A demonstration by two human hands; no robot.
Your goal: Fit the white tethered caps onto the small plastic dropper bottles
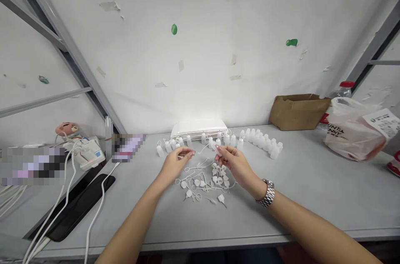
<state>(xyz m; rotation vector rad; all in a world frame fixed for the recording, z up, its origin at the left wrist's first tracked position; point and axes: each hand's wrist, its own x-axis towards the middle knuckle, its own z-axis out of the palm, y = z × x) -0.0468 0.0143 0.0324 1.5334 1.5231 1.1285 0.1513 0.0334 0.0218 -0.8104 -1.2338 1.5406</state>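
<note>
My left hand (175,162) and my right hand (233,160) are raised a little above a grey table (312,189), fingertips pinched and facing each other. Between them runs a thin white plastic piece (204,148) that both hands seem to hold by its ends. Below the hands lies a loose heap of several small white caps and looped tags (204,180). Behind them stands a row of several small white bottles (218,141). A metal watch (267,193) is on my right wrist.
A white flat box (199,128) lies against the wall behind the bottles. A brown paper bag (296,110), a plastic bag (353,133) and a red-capped bottle (343,88) stand at the right. White cables (93,214), a black pad (78,205) and chargers (89,152) are on the left.
</note>
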